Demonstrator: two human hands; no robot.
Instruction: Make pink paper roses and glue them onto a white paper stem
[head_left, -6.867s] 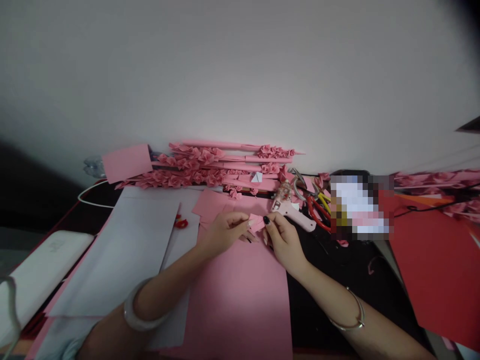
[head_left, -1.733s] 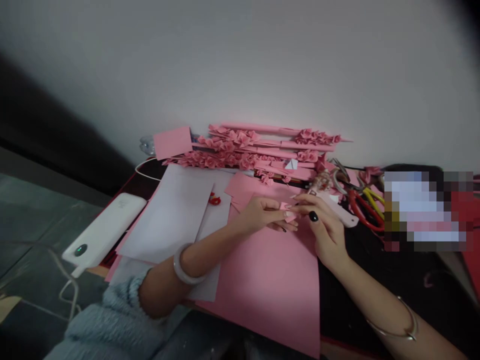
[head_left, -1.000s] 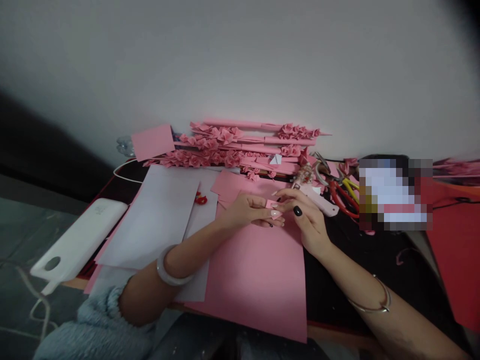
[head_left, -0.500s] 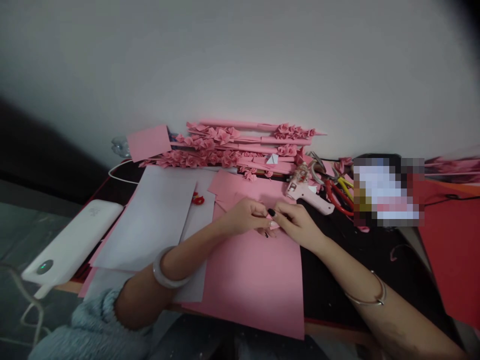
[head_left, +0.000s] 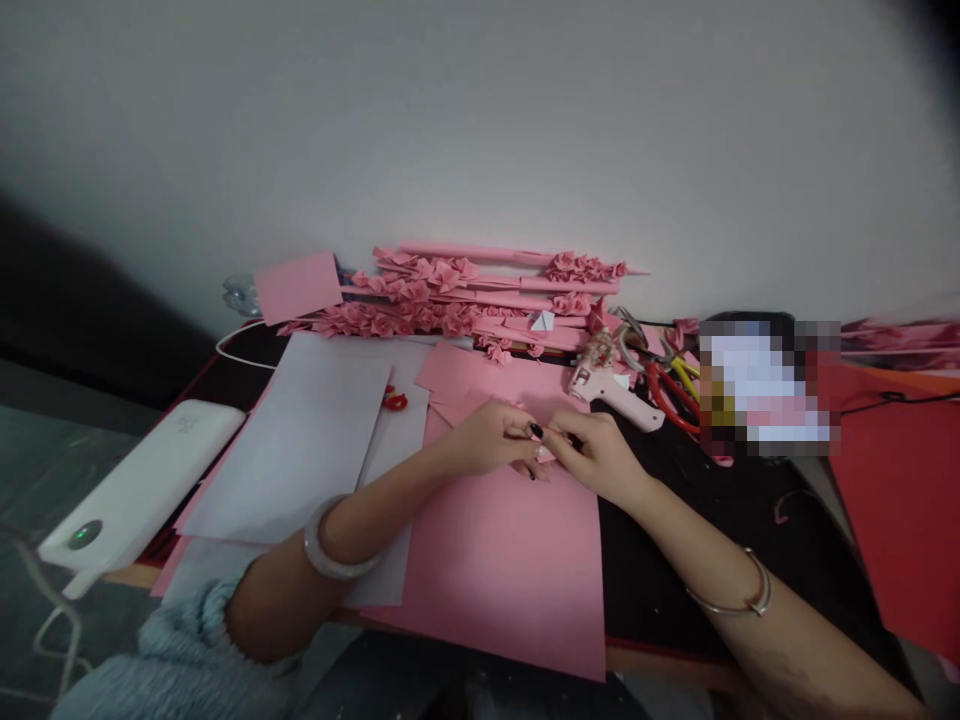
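Note:
Both hands meet above a large sheet of pink paper (head_left: 510, 560) at the middle of the table. My left hand (head_left: 491, 438) is closed, thumb and fingers pinching a small piece of pink paper (head_left: 551, 448). From the other side my right hand (head_left: 596, 445) presses on the same piece, its dark-nailed thumb against my left fingertips. Most of the small piece is hidden behind the fingers, so its folded shape cannot be made out.
Pink paper flowers (head_left: 442, 290) lie along the wall. To the right are a glue gun (head_left: 615, 395), red-handled pliers (head_left: 671, 400) and a blurred-out phone (head_left: 772, 385). White sheets (head_left: 300, 430) and a white power bank (head_left: 142, 490) lie left, red paper (head_left: 892, 520) far right.
My right thumb has shifted slightly left on the small pink paper, against my left fingers. Both hands stay in about the same place, and the view has moved a little.

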